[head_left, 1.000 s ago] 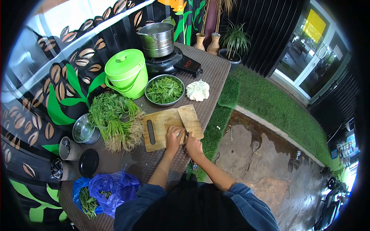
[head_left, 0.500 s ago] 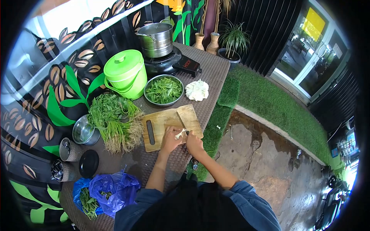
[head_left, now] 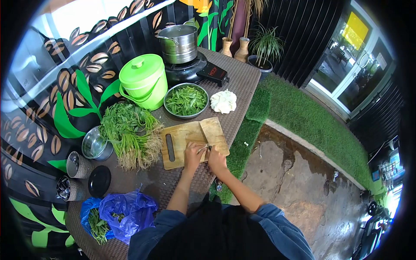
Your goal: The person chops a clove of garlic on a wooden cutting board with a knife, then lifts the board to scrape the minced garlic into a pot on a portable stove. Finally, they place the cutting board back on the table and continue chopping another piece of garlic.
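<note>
Over the near edge of the wooden cutting board (head_left: 184,134), both hands work close together. My right hand (head_left: 217,162) is wrapped round the handle of a knife (head_left: 205,136), whose blade points away across the board. The fingers of my left hand (head_left: 192,157) pinch a small pale cauliflower piece (head_left: 201,148), mostly hidden by the fingers, right beside the knife. A white head of cauliflower (head_left: 223,101) lies beyond the board. Next to it stands a metal bowl (head_left: 167,108) of cut green leaves (head_left: 186,101).
Left of the board lies a bundle of rooted greens (head_left: 132,134). Behind are a lidded green bucket (head_left: 143,82) and a steel pot (head_left: 179,45) on a gas stove (head_left: 213,73). Blue plastic bags (head_left: 130,212) sit near left, a metal bowl (head_left: 96,145) farther left. The table's edge runs along the right.
My left hand has turned slightly, its fingers closing more over the cauliflower piece, so less white shows. The knife stays in my right hand. The view has shifted slightly.
</note>
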Action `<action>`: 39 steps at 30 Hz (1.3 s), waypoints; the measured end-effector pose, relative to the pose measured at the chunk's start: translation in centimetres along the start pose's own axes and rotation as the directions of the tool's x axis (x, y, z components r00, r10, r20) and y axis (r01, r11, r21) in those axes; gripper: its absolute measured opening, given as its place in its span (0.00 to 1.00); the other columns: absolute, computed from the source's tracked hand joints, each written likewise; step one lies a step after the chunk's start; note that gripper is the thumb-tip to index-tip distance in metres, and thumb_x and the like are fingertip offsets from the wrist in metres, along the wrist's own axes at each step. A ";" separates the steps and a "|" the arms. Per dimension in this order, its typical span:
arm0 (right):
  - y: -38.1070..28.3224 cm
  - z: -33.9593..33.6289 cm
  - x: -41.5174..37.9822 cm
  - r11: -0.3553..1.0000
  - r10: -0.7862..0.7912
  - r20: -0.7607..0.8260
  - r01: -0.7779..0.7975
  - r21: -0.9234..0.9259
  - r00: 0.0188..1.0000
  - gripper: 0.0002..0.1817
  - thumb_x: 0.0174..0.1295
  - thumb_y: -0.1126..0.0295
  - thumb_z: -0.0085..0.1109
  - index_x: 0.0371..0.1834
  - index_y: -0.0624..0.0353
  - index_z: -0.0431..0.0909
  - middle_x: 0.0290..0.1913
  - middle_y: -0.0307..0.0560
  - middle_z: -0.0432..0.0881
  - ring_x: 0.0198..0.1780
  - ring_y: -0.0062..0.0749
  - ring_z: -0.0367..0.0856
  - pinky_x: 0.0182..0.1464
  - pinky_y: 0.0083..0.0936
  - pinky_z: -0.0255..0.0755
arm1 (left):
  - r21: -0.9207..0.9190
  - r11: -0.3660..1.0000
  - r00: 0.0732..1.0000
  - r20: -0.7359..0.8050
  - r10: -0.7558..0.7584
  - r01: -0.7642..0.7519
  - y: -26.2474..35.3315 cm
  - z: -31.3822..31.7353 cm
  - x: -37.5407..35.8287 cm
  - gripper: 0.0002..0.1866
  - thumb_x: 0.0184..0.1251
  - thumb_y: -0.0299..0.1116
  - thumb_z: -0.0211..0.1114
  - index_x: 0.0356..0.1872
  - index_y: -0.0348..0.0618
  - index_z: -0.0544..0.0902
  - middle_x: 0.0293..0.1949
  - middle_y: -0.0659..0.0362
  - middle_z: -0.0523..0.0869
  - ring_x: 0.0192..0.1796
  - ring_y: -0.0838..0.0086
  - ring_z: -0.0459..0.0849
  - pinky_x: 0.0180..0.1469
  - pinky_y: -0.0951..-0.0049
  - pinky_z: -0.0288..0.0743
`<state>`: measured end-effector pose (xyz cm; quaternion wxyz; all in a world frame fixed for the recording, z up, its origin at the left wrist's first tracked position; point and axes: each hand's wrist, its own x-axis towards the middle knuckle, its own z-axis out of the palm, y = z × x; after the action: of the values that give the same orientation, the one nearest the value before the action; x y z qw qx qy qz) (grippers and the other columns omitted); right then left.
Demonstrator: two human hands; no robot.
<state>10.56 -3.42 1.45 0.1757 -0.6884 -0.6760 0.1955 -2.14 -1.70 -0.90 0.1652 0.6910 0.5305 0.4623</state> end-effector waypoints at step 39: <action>0.6 0.2 -0.3 0.996 -0.066 -0.029 0.064 -0.061 0.997 0.19 0.70 0.58 0.46 0.45 0.67 0.65 0.31 0.68 0.82 0.36 0.62 0.84 0.38 0.50 0.78 | 0.121 0.992 0.989 -0.144 -0.012 0.030 0.6 1.2 -0.5 0.07 0.58 0.29 0.68 0.36 0.41 0.88 0.32 0.53 0.82 0.42 0.57 0.77 0.44 0.61 0.73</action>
<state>10.95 -3.76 0.96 0.1719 -0.6739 -0.7009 0.1586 -0.78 -2.02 -1.31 0.0889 0.6593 0.5756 0.4755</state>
